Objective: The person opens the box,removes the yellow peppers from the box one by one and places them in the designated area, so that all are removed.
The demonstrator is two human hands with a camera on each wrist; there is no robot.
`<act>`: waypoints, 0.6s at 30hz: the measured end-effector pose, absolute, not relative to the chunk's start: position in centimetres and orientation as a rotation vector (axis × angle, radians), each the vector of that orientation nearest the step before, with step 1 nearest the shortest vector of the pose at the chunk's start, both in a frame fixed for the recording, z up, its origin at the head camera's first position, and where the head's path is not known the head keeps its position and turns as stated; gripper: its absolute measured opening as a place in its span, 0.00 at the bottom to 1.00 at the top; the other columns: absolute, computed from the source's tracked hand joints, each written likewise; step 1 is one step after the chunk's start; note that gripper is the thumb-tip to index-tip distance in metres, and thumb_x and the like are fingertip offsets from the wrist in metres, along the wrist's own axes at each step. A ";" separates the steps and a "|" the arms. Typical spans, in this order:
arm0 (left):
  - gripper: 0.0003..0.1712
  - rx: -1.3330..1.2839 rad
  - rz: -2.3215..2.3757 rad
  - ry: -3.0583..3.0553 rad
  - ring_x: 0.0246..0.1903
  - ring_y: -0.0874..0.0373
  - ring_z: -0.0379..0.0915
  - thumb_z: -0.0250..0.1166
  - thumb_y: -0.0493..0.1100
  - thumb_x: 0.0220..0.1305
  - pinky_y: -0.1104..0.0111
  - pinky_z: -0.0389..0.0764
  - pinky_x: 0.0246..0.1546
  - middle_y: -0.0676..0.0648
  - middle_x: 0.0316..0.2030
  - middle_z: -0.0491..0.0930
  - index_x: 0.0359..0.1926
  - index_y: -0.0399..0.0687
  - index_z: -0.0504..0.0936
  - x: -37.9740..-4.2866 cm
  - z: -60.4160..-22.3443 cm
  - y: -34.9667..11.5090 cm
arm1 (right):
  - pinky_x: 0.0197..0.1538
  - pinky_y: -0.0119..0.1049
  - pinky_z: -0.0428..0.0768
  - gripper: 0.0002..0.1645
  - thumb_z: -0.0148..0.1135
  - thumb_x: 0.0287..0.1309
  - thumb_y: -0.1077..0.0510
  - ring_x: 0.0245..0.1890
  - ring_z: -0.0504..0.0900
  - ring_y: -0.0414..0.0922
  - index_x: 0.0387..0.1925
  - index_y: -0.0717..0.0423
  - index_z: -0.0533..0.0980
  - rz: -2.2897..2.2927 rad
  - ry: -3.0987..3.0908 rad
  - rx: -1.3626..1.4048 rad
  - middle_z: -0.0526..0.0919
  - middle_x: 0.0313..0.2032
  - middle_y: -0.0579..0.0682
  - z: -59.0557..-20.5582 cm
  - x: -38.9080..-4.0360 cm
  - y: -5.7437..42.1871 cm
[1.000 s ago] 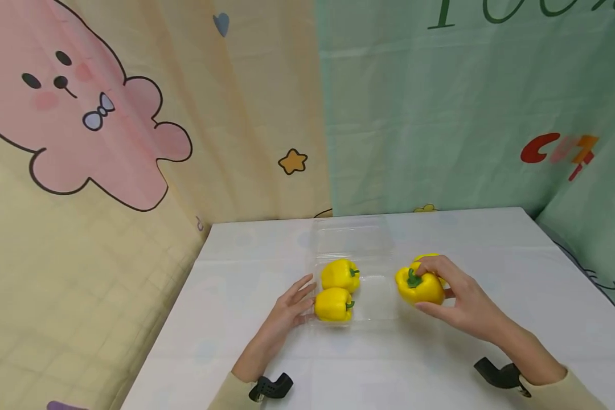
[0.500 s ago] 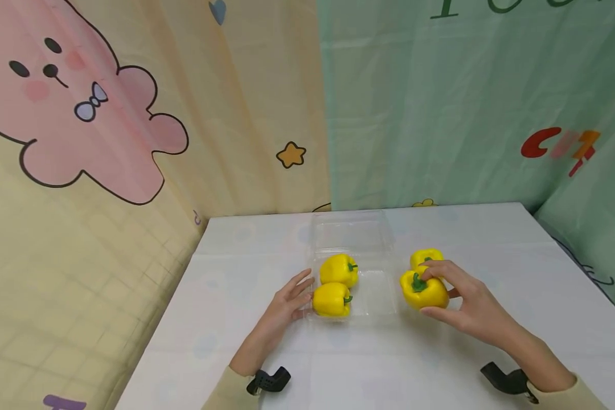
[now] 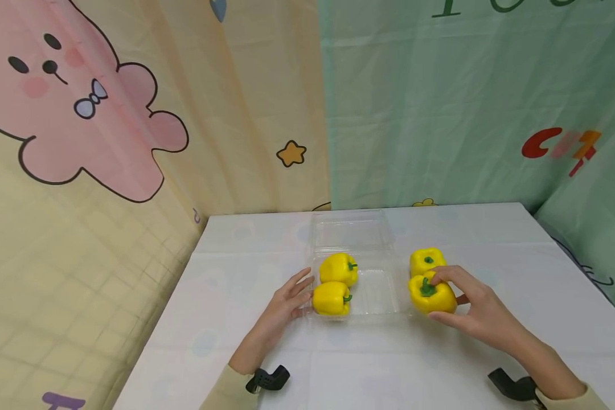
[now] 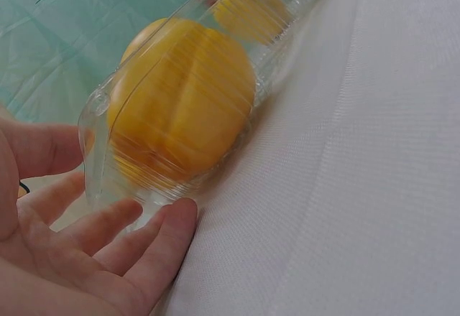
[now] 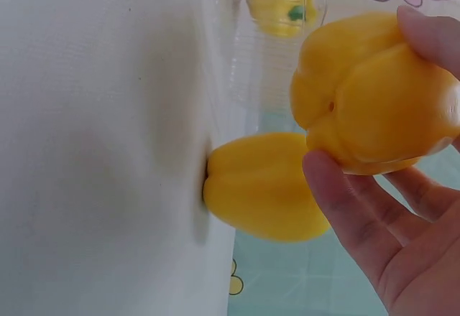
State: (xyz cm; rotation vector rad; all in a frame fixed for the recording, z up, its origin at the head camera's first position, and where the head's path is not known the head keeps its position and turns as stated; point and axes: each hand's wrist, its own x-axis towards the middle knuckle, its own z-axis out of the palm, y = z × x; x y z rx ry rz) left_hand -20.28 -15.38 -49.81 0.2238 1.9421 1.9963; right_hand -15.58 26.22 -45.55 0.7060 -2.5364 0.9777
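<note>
My right hand [image 3: 479,304] grips a yellow bell pepper [image 3: 433,294], its green stem facing up and toward the left; the right wrist view shows this pepper [image 5: 374,93] raised off the table. Just behind it another yellow bell pepper [image 3: 427,261] stands on the table. A clear plastic clamshell box [image 3: 379,293] lies with its lid [image 3: 352,232] folded back. Two yellow bell peppers lie in its left half, a rear one [image 3: 338,269] and a front one [image 3: 331,299]. At the box's left wall, my left hand [image 3: 286,300] rests with fingers extended, touching the plastic.
The white-covered table [image 3: 225,319] ends at a back edge against a patterned curtain [image 3: 420,114]. Both wrists carry a black camera mount, such as the left one [image 3: 269,379].
My right hand has moved to the right with the held pepper, away from the box, uncovering more of the pepper behind. The left hand stays at the box. The head view has shifted slightly.
</note>
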 end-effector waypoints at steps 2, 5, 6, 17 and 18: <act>0.32 0.222 1.996 1.944 0.68 0.47 0.64 0.55 0.42 0.77 0.59 0.77 0.57 0.44 0.75 0.59 0.77 0.63 0.61 -20.3 -49.8 -15.4 | 0.34 0.33 0.83 0.39 0.86 0.40 0.54 0.53 0.72 0.32 0.53 0.40 0.72 0.982 -2.540 0.700 0.73 0.57 0.36 -45.7 -15.5 26.4; 0.32 0.223 1.992 1.945 0.68 0.47 0.64 0.55 0.42 0.77 0.58 0.77 0.57 0.44 0.75 0.59 0.77 0.63 0.60 -20.2 -49.8 -15.4 | 0.34 0.33 0.84 0.39 0.86 0.39 0.54 0.55 0.71 0.30 0.52 0.40 0.72 0.984 -2.540 0.690 0.73 0.58 0.37 -46.0 -15.3 26.7; 0.32 0.225 1.993 1.945 0.68 0.47 0.64 0.55 0.42 0.77 0.58 0.77 0.57 0.44 0.75 0.59 0.77 0.63 0.60 -20.2 -49.8 -15.4 | 0.34 0.33 0.84 0.38 0.86 0.39 0.54 0.55 0.71 0.30 0.52 0.40 0.72 0.981 -2.540 0.687 0.74 0.58 0.37 -46.0 -15.3 26.7; 0.32 0.235 2.003 1.925 0.68 0.47 0.64 0.55 0.41 0.77 0.60 0.78 0.56 0.45 0.75 0.59 0.77 0.64 0.61 -20.4 -49.8 -15.4 | 0.34 0.33 0.83 0.37 0.85 0.41 0.51 0.54 0.72 0.30 0.51 0.40 0.72 0.950 -2.551 0.687 0.75 0.57 0.41 -47.1 -15.1 27.8; 0.32 0.238 2.003 1.924 0.68 0.47 0.64 0.55 0.41 0.77 0.60 0.78 0.56 0.44 0.75 0.59 0.77 0.63 0.60 -20.4 -49.8 -15.4 | 0.34 0.33 0.83 0.37 0.85 0.41 0.52 0.54 0.72 0.29 0.51 0.40 0.72 0.950 -2.552 0.687 0.75 0.56 0.41 -47.2 -15.1 27.8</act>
